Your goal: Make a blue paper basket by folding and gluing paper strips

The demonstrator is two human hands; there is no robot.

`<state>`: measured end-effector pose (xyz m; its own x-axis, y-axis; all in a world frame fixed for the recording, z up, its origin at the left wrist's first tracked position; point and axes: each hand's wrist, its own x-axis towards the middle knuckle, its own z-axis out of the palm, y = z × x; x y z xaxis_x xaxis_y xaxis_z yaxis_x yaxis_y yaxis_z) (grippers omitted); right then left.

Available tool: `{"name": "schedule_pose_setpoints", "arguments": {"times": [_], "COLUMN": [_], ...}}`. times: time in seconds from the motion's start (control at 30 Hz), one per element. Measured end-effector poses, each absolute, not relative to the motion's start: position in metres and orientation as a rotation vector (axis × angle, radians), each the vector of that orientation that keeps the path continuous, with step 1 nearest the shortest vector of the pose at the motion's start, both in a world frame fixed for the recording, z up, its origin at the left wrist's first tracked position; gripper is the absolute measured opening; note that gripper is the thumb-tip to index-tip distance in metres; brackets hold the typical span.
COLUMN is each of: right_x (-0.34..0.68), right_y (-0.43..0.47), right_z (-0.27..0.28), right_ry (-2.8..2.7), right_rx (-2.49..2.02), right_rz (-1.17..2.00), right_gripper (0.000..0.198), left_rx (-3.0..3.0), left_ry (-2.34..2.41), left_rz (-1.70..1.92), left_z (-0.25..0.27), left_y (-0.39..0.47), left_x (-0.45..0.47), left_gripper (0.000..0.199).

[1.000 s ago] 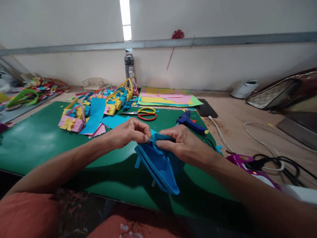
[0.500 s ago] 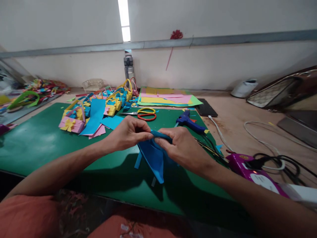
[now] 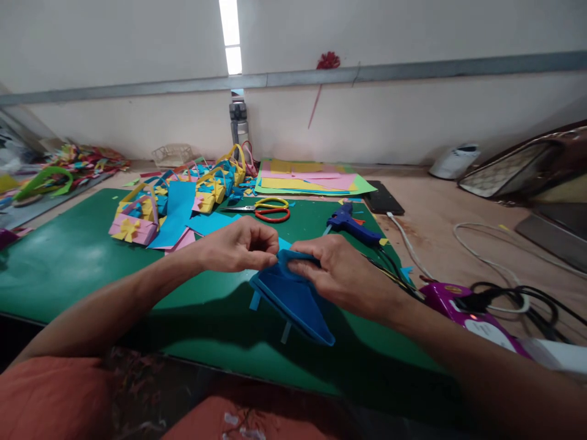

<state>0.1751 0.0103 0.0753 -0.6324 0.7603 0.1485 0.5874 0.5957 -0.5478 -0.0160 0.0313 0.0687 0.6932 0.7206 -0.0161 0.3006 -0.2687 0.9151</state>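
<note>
A folded blue sheet [image 3: 293, 304], felt-like or paper-like, is held above the green work mat [image 3: 220, 311], its wide flap slanting down to the right. My right hand [image 3: 337, 269] grips its upper part between thumb and fingers. At the upper left edge of the sheet, my left hand [image 3: 243, 245] is closed in a pinch; the fingertips meet the edge there, and what lies between them is small. Two narrow strips show below the sheet, a blue strip [image 3: 254, 300] and a pale strip [image 3: 286, 332].
Scissors [image 3: 268, 209] lie behind my hands. To the right rest a blue glue gun [image 3: 353, 224], a phone [image 3: 384, 198] and a purple power strip [image 3: 463, 305] with cables. Small paper baskets [image 3: 135, 229] and blue sheets [image 3: 173, 214] stand left; stacked coloured sheets [image 3: 316, 183] lie behind.
The blue sheet has turned and opened out, its lower tip swinging right. My left fingertips have shifted slightly left and down along the edge; my right hand stays nearly in place.
</note>
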Motion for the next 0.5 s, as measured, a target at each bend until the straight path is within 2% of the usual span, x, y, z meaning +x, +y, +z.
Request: {"name": "schedule_pose_setpoints", "arguments": {"times": [0.5], "right_x": [0.174], "right_y": [0.009], "right_z": [0.080], "right_ry": [-2.527], "right_rx": [-1.052], "right_rz": [0.720], "right_gripper": [0.028], "left_rx": [1.544], "left_ry": [0.631], "left_rz": [0.324], "left_z": [0.056], "left_y": [0.044], "left_x": [-0.021], "left_gripper": [0.014]}}
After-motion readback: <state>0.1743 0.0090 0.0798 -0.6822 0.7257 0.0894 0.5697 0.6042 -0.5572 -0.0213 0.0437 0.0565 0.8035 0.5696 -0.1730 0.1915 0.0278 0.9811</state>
